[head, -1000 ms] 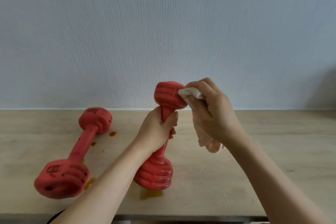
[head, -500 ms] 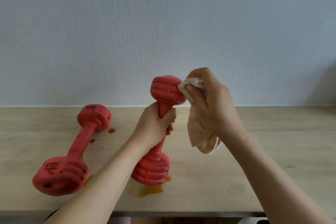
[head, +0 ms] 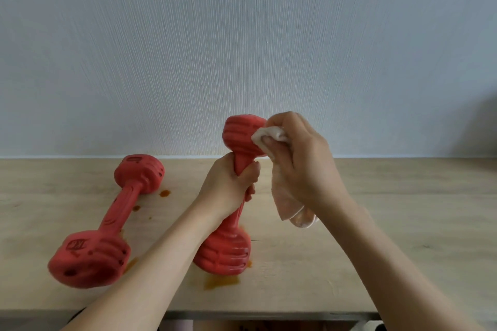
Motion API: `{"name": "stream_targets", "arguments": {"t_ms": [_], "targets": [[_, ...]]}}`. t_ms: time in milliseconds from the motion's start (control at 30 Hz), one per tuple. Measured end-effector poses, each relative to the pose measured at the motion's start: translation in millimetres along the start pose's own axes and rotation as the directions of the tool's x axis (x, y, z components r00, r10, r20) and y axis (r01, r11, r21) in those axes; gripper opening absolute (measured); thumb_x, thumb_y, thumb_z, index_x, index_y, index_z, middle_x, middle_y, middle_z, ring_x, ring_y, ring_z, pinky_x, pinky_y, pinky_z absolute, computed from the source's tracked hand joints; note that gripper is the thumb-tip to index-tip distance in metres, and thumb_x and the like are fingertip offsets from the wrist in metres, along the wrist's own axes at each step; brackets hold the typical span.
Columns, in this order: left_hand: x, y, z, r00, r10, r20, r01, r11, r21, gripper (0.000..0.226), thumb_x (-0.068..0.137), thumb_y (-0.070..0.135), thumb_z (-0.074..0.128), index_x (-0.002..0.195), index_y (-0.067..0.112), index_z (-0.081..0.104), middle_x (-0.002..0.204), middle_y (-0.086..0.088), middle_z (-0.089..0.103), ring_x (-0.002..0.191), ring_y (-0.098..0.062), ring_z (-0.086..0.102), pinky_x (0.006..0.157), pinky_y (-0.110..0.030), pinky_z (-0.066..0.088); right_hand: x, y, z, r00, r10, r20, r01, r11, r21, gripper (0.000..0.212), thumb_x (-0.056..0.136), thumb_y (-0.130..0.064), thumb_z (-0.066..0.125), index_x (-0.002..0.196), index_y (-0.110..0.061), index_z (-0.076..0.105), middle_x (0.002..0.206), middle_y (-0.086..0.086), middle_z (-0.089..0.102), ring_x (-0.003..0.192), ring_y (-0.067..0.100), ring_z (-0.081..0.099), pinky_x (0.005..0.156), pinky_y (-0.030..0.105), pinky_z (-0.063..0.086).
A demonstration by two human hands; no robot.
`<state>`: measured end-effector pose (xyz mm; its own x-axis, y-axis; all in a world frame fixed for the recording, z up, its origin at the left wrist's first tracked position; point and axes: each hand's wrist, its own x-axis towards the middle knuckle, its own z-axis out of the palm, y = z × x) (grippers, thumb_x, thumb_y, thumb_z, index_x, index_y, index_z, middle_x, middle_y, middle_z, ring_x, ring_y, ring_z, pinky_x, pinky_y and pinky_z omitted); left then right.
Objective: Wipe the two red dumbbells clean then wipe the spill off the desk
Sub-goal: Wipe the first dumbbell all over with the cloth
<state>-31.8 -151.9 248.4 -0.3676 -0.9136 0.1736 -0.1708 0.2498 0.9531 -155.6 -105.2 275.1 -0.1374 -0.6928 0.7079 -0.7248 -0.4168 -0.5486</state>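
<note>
Ribbed red dumbbell (head: 240,135); orange-smeared

The lying dumbbell (head: 107,226) bears raised marks on both end faces: a framed emblem on the near head and a short mark on the far head. Neither is sharp enough to read.

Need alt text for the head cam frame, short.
A person's left hand holds a red dumbbell upright by its handle on a wooden desk, while the right hand presses a white cloth against its top head. A second red dumbbell lies to the left among orange spill spots.
</note>
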Motion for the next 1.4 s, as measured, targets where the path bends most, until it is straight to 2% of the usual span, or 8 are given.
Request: {"name": "stream_targets", "arguments": {"t_ms": [200,400,533,700,867,967,1133,1400], "targets": [[-1,0,1,1.0,0.011,-0.018,-0.011,1.0,-0.019,0.018,0.09,0.009,0.052,0.072,0.008,0.05,0.055,-0.003,0.052,0.04,-0.008,0.048,0.044,-0.02,0.041,-1,2,-3,0.999,-0.034,-0.036,0.031,0.997,-0.065,0.029,0.089,-0.045,0.043,0.096,-0.019,0.055,0.092,-0.002,0.057,0.074,0.017,0.057,0.061,0.041,0.05],[1,-2,1,0.999,0.023,-0.028,-0.023,1.0,0.002,0.019,0.089,0.01,0.053,0.07,0.009,0.05,0.052,-0.003,0.052,0.04,-0.009,0.048,0.045,-0.021,0.041,-3,7,-8,0.999,-0.001,-0.047,0.0,0.999,-0.033,0.018,0.088,-0.032,0.056,0.094,-0.015,0.059,0.092,0.0,0.058,0.076,0.018,0.058,0.064,0.044,0.05],[-1,2,3,0.999,0.039,-0.013,-0.039,0.999,0.023,0.019,0.087,0.009,0.054,0.069,0.012,0.051,0.051,-0.003,0.053,0.04,-0.008,0.048,0.045,-0.018,0.042,2,-9,3,0.997,-0.068,-0.027,0.067,0.997,-0.027,0.014,0.091,-0.032,0.055,0.096,-0.018,0.057,0.094,-0.001,0.057,0.075,0.013,0.058,0.062,0.037,0.05],[-1,-1,-1,0.999,0.037,0.02,-0.036,0.997,-0.061,0.021,0.09,0.006,0.053,0.07,0.008,0.05,0.053,-0.002,0.049,0.042,-0.009,0.048,0.045,-0.021,0.042,-4,12,-1,0.998,0.057,-0.032,-0.053,0.991,0.119,0.006,0.089,-0.028,0.051,0.091,-0.022,0.053,0.091,0.002,0.06,0.079,0.006,0.054,0.067,0.015,0.042],[1,-4,-2,0.999,0.002,0.052,0.004,0.992,-0.125,0.021,0.089,0.006,0.054,0.069,0.008,0.051,0.05,0.001,0.049,0.045,-0.011,0.048,0.047,-0.023,0.041,-8,23,0,0.991,0.135,-0.025,-0.128,0.977,0.173,0.008,0.088,-0.023,0.049,0.086,-0.03,0.048,0.093,0.006,0.059,0.082,0.006,0.056,0.071,0.016,0.044],[1,-5,-2,0.999,-0.018,0.046,0.025,0.987,-0.159,0.021,0.089,0.005,0.053,0.069,0.009,0.052,0.05,0.003,0.049,0.045,-0.011,0.047,0.046,-0.024,0.041,-7,21,4,0.993,0.098,-0.071,-0.086,0.983,0.16,0.015,0.088,-0.019,0.049,0.086,-0.034,0.046,0.095,0.003,0.052,0.083,0.001,0.052,0.071,0.007,0.038],[0,-3,1,0.999,-0.004,0.036,0.009,0.99,-0.144,0.023,0.09,0.005,0.052,0.067,0.009,0.05,0.049,0.002,0.049,0.043,-0.011,0.046,0.045,-0.023,0.041,2,8,11,0.993,-0.002,-0.115,0.02,0.988,0.154,0.005,0.09,-0.027,0.048,0.089,-0.025,0.052,0.097,-0.001,0.049,0.084,0.0,0.05,0.068,0.013,0.041],[-1,-3,-2,0.998,-0.027,0.06,0.038,0.98,-0.197,0.021,0.088,0.003,0.052,0.068,0.007,0.052,0.049,0.001,0.047,0.044,-0.011,0.045,0.046,-0.024,0.041,-1,30,10,0.984,0.146,-0.099,-0.12,0.966,0.231,0.016,0.087,-0.019,0.048,0.085,-0.035,0.046,0.096,0.003,0.051,0.082,-0.002,0.051,0.073,0.008,0.039]]}}
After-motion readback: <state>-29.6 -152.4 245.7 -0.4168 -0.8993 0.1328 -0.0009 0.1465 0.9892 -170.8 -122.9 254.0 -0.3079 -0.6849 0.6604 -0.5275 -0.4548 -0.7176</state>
